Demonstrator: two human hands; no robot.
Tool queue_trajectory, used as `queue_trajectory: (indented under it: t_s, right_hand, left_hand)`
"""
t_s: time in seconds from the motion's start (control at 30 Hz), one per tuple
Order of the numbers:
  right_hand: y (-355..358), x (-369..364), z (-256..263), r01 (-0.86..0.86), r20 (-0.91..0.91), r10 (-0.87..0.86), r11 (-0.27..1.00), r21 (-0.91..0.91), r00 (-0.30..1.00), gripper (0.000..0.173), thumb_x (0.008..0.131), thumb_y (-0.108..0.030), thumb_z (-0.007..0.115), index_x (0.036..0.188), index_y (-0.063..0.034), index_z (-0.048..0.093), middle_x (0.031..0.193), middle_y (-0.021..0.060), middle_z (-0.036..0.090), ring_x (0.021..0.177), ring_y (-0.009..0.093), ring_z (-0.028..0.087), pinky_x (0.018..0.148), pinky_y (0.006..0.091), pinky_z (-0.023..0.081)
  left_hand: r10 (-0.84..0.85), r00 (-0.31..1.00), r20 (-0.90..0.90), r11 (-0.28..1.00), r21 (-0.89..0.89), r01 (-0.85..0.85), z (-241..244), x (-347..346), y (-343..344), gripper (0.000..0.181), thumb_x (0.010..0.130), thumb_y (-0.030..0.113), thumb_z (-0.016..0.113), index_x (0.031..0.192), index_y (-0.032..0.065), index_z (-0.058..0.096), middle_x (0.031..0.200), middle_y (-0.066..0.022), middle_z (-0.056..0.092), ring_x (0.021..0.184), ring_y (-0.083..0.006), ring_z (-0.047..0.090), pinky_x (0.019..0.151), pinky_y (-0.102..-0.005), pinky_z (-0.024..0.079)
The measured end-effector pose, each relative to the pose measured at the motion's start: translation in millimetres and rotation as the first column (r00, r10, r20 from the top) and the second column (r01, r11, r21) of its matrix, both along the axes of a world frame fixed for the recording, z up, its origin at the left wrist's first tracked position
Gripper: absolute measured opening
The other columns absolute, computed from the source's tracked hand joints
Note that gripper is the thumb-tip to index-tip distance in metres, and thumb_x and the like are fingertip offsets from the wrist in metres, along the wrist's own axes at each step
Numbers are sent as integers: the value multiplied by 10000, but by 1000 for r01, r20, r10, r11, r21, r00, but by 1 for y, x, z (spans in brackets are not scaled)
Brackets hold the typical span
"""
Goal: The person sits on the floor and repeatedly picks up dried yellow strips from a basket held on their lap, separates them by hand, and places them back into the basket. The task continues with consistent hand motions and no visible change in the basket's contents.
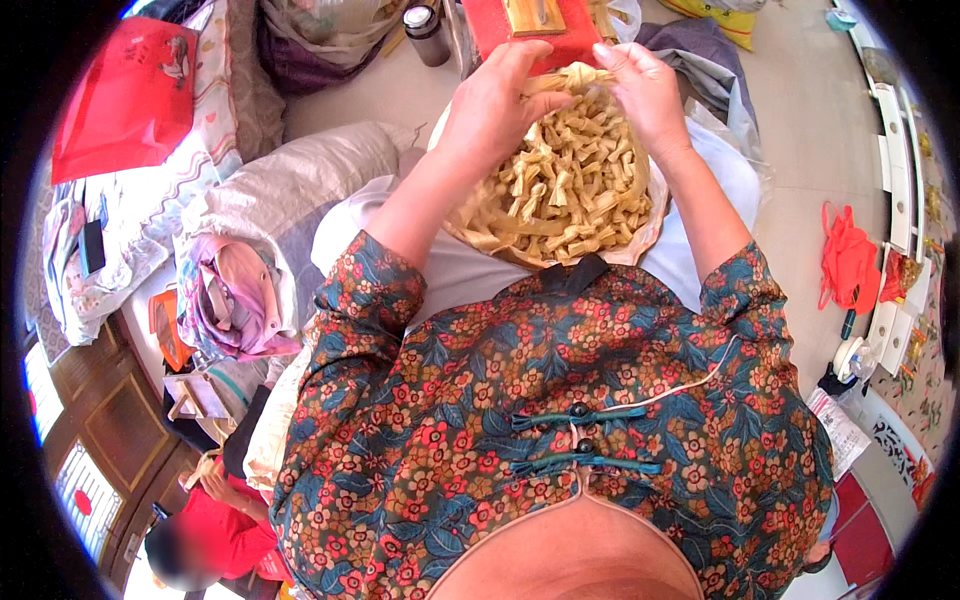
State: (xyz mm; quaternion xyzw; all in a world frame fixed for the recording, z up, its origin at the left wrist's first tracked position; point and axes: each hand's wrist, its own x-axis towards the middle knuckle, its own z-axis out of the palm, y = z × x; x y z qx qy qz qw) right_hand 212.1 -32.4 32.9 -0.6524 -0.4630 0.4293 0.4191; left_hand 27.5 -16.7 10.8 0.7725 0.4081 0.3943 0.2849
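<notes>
A round container (658,217) on my lap holds a heap of small knotted pieces (559,187) of tan, husk-like strip. Over its far rim, a larger tan knot (581,75) with strips running out to both sides lies between my hands. My left hand (504,97) is at the left end of these strips, its thumb stretched over the heap. My right hand (637,86) is at the right side of the knot, thumb and fingertips close together. Whether either hand grips a strip is hard to make out. Just beyond them is a wooden block (534,15) on a red surface (491,34).
A dark lidded tumbler (427,37) stands on the floor beyond my left hand. Stuffed white sacks (300,172) lie at my left, one with a pink-purple cloth (236,300). Grey cloth (705,60) lies beyond my right hand. Another person in red (232,517) sits at lower left.
</notes>
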Motion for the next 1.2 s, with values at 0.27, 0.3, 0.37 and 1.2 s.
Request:
queue_trajectory:
  t_s: [0.27,0.3,0.37,1.2]
  right_hand:
    - [-18,-12,-6,-188,134,206,973,-135,969,302,934,-298,547,803,-28,590,580,19,555,507,65,511,475,229,414]
    - [-21,-13,-2,-200,119,230,955,-219,966,308,936,-303,544,807,-27,591,579,21,556,503,69,519,474,230,417]
    - [-28,-10,-7,-239,10,248,942,-234,969,356,953,-346,498,812,-30,583,589,21,557,494,75,531,455,224,409]
    - [32,7,11,-169,305,127,979,115,944,312,857,-282,657,707,-8,651,519,-22,477,496,53,400,458,249,329]
  left_hand:
    - [-158,946,-282,986,-91,138,4,6,-10,175,803,142,582,939,33,568,1008,-140,599,871,-334,616,738,-427,501]
    - [-148,944,-294,989,-37,144,2,6,-12,162,795,137,580,919,34,566,1000,-130,598,855,-330,617,730,-425,501]
    - [-134,933,-335,987,41,156,0,7,-13,150,777,127,579,896,37,567,989,-112,598,833,-320,619,722,-421,502]
    - [105,696,710,563,-620,547,-7,5,48,149,914,151,588,1038,67,576,744,48,561,593,-36,474,539,-194,405]
